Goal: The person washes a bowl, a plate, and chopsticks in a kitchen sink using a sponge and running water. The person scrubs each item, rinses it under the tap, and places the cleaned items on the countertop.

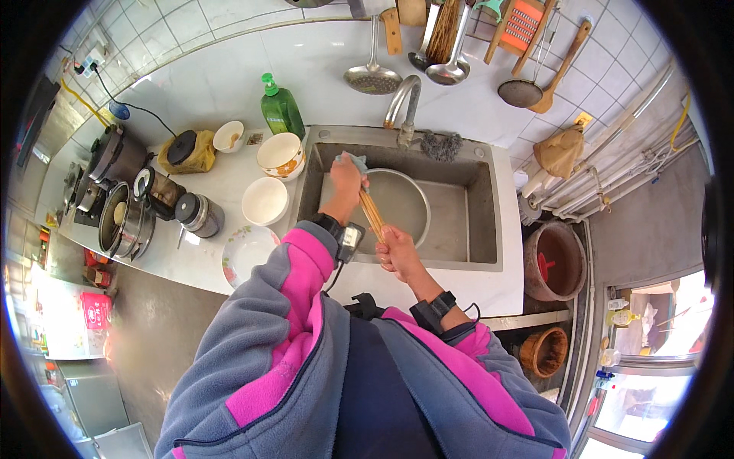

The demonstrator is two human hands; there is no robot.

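Observation:
A bundle of wooden chopsticks (pixel 371 215) slants across the left part of the steel sink (pixel 482 222). At its lower end, my right hand (pixel 399 251) is closed around the bundle. My left hand (pixel 346 182) is closed at the upper end, with a pale blue-grey cloth (pixel 354 161) bunched in its fingers; the chopstick tips are hidden there. Beneath both hands a round metal basin (pixel 425 200) rests in the sink. The faucet (pixel 407 115) stands behind, and a dark scouring pad (pixel 442 147) lies beside it on the rim.
Left of the sink are a patterned bowl (pixel 281 156), a white bowl (pixel 265 201), a floral plate (pixel 251 256) and a green pump bottle (pixel 282 109). Pots (pixel 118 153) and jars crowd the far left. Ladles (pixel 449 73) hang above. A large brown bucket (pixel 554 262) stands right.

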